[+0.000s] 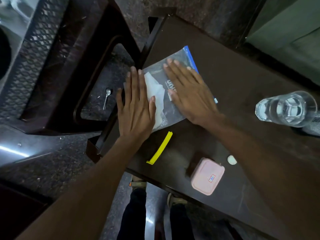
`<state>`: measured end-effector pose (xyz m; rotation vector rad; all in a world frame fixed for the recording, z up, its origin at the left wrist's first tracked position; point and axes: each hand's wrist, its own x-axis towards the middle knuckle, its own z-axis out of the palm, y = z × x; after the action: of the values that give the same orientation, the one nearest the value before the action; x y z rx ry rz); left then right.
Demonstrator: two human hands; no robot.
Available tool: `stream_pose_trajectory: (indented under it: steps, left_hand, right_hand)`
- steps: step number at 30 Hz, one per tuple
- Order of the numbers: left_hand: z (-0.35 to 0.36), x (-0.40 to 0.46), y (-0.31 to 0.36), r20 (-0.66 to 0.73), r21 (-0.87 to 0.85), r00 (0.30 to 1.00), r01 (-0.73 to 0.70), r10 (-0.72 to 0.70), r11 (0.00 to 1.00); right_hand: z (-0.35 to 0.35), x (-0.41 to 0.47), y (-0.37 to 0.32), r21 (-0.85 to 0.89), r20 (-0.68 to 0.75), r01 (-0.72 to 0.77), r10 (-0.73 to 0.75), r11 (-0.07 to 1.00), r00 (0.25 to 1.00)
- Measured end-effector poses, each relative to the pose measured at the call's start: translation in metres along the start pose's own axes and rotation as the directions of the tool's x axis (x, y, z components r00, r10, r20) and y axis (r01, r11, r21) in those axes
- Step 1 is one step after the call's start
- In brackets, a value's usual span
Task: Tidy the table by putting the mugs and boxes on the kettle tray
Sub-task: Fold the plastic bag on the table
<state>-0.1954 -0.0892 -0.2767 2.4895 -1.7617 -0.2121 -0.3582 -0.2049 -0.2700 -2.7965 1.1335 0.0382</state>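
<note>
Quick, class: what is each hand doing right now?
Left hand: open, flat on the zip-lock bag, holding nothing.
Right hand: open, pressed flat on the same bag.

Bag (173, 94) lies on table (242, 80) (box (207, 176) nearer, glass (286, 109) right).

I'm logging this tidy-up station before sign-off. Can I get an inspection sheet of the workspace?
Surface: dark brown table, dusty smudges near the front edge.
Job's things: pink lidded box on the table; no mugs or kettle tray seen.
Clutter: clear zip bag with white contents, yellow strip, glass of water, small white disc.
Grippers: left hand and right hand pressed flat on the bag.
Cables: nothing seen.
Surroundings: dark chair, spoon on the floor.
</note>
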Motion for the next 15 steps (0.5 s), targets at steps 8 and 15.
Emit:
stream_pose_trajectory:
  steps: [8,15]
  left_hand:
    - [-0.007,0.002,0.001,0.017,-0.040,1.000,0.014,-0.013,0.999]
    - [-0.022,0.006,0.009,0.034,0.056,0.996,0.080,-0.082,0.995]
  right_hand:
    - [-0.026,-0.003,0.025,0.097,-0.015,-0.222,0.224,0.970,0.974]
    - [-0.040,-0.030,0.007,0.358,0.040,-0.555,0.581,0.751,0.813]
